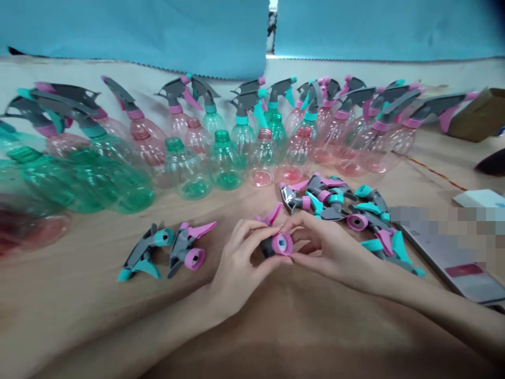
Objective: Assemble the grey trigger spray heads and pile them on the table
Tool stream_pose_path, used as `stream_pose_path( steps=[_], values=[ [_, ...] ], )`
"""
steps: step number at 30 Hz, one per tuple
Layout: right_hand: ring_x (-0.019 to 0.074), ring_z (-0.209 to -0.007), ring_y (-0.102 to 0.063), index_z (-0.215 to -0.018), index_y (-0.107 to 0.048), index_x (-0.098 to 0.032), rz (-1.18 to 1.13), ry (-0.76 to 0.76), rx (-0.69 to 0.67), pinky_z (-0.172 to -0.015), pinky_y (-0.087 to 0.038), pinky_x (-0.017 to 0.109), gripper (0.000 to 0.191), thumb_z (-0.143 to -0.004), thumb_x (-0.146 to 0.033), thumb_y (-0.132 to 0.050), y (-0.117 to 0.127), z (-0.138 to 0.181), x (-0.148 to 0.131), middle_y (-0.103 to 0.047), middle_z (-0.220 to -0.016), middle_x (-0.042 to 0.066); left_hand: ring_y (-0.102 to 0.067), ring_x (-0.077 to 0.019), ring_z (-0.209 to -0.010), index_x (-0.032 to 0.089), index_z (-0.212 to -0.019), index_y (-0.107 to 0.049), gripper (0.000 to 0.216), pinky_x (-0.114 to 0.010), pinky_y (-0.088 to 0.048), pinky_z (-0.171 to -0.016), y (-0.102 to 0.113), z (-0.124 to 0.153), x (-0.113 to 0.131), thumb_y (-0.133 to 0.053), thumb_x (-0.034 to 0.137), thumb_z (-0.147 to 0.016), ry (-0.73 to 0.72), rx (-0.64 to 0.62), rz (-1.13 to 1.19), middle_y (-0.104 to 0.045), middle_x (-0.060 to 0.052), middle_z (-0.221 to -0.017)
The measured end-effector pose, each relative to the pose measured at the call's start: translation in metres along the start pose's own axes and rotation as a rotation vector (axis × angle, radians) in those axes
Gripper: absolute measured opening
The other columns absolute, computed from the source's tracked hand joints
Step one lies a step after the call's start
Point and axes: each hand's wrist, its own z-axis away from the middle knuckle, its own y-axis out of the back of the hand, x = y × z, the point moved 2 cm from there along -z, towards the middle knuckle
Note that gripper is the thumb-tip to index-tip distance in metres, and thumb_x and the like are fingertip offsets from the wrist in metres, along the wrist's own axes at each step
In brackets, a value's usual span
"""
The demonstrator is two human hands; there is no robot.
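Both my hands hold one grey and pink trigger spray head (282,244) above the near middle of the table. Its pink collar faces me, with a pale bluish piece visible inside the opening. My left hand (239,258) wraps around the grey body, partly hiding it. With thumb and fingers, my right hand (329,245) pinches the pink collar from the right. Left of my left hand lie a grey and teal spray head (144,252) and another grey and pink one (184,246). Beyond my right hand is a loose pile of spray heads (335,199), pink and teal.
Open-necked green bottles (226,163) and pink bottles (263,160) stand in front of several bottles with sprayers fitted (335,126). At right lie a flat grey device (445,252), a white box (479,199) and a brown carton (479,116). A blue cloth (138,31) hangs behind.
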Motion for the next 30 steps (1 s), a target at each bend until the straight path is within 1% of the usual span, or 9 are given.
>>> stream_pose_path(
  steps=[5,10,13,14,17,19,24,27,30],
  values=[
    [0.0149,-0.096,-0.066,-0.110,-0.049,-0.022,-0.090,0.004,-0.132,-0.090,-0.054,0.036,0.029,-0.083,-0.013,-0.056,-0.020,-0.013,0.001,-0.065,-0.102,0.002,-0.055,-0.0194,-0.094,0.020,-0.109,-0.063,0.031,-0.035,-0.047,-0.083,0.024,0.013,-0.009,-0.072,0.024,-0.079,-0.006,-0.039,-0.140,-0.061,-0.004,-0.098],
    [0.0152,-0.099,-0.066,-0.112,-0.052,-0.022,0.061,0.001,-0.184,-0.089,-0.054,0.034,0.027,-0.085,-0.023,-0.056,-0.021,-0.024,-0.011,-0.065,-0.112,0.005,-0.055,-0.0203,-0.094,0.020,-0.106,-0.063,0.029,-0.036,-0.048,-0.082,0.033,0.019,-0.017,-0.072,0.027,-0.080,0.021,-0.022,-0.169,-0.061,-0.004,-0.099],
    [0.0157,-0.094,-0.067,-0.110,-0.057,-0.025,0.282,-0.001,-0.212,-0.083,-0.055,0.030,0.026,-0.086,-0.032,-0.057,-0.014,-0.029,-0.025,-0.068,-0.108,0.002,-0.056,-0.0212,-0.096,0.022,-0.108,-0.061,0.028,-0.037,-0.048,-0.083,0.034,0.018,-0.016,-0.069,0.029,-0.082,0.038,-0.017,-0.122,-0.063,-0.004,-0.100],
    [0.0156,-0.090,-0.068,-0.107,-0.060,-0.026,0.362,0.018,-0.186,-0.078,-0.056,0.029,0.023,-0.086,-0.035,-0.056,-0.012,-0.030,-0.032,-0.069,-0.104,0.001,-0.056,-0.0214,-0.098,0.022,-0.108,-0.060,0.028,-0.037,-0.047,-0.084,0.034,0.018,-0.015,-0.069,0.030,-0.082,0.036,-0.008,-0.102,-0.063,-0.004,-0.101],
    [0.0146,-0.071,-0.066,-0.096,-0.062,-0.026,0.571,0.145,0.043,-0.059,-0.052,0.025,0.018,-0.085,-0.040,-0.057,-0.006,-0.030,-0.050,-0.070,-0.088,-0.001,-0.056,-0.0211,-0.098,0.021,-0.107,-0.057,0.026,-0.036,-0.046,-0.084,0.036,0.018,-0.012,-0.067,0.027,-0.084,0.066,0.046,-0.072,-0.064,-0.004,-0.102],
    [0.0125,-0.060,-0.062,-0.090,-0.063,-0.026,0.651,0.211,0.119,-0.050,-0.046,0.024,0.014,-0.086,-0.038,-0.057,-0.008,-0.027,-0.058,-0.069,-0.079,-0.002,-0.057,-0.0200,-0.093,0.020,-0.102,-0.056,0.025,-0.034,-0.047,-0.079,0.038,0.019,-0.011,-0.069,0.028,-0.083,0.102,0.078,-0.080,-0.063,-0.003,-0.097],
    [0.0084,-0.045,-0.047,-0.078,-0.067,-0.027,0.774,0.168,-0.075,-0.042,-0.031,0.024,0.022,-0.091,-0.032,-0.050,-0.022,-0.019,-0.051,-0.061,-0.058,-0.005,-0.055,-0.0194,-0.087,0.022,-0.100,-0.055,0.023,-0.032,-0.045,-0.074,0.038,0.019,-0.012,-0.069,0.025,-0.083,0.089,0.101,-0.129,-0.062,-0.001,-0.091],
    [0.0076,-0.039,-0.038,-0.069,-0.062,-0.025,0.827,0.147,-0.080,-0.037,-0.023,0.025,0.024,-0.089,-0.034,-0.052,-0.027,-0.012,-0.046,-0.052,-0.048,-0.006,-0.053,-0.0201,-0.089,0.022,-0.102,-0.056,0.025,-0.034,-0.043,-0.078,0.037,0.019,-0.012,-0.070,0.023,-0.082,0.074,0.111,-0.167,-0.062,-0.001,-0.092],
    [0.0070,-0.033,-0.036,-0.063,-0.059,-0.024,0.791,0.125,-0.072,-0.031,-0.014,0.026,0.031,-0.087,-0.043,-0.054,-0.030,-0.007,-0.046,-0.050,-0.044,-0.005,-0.052,-0.0213,-0.090,0.023,-0.105,-0.057,0.023,-0.036,-0.041,-0.081,0.037,0.019,-0.012,-0.067,0.026,-0.084,0.060,0.107,-0.186,-0.062,-0.002,-0.093]
  ],
)
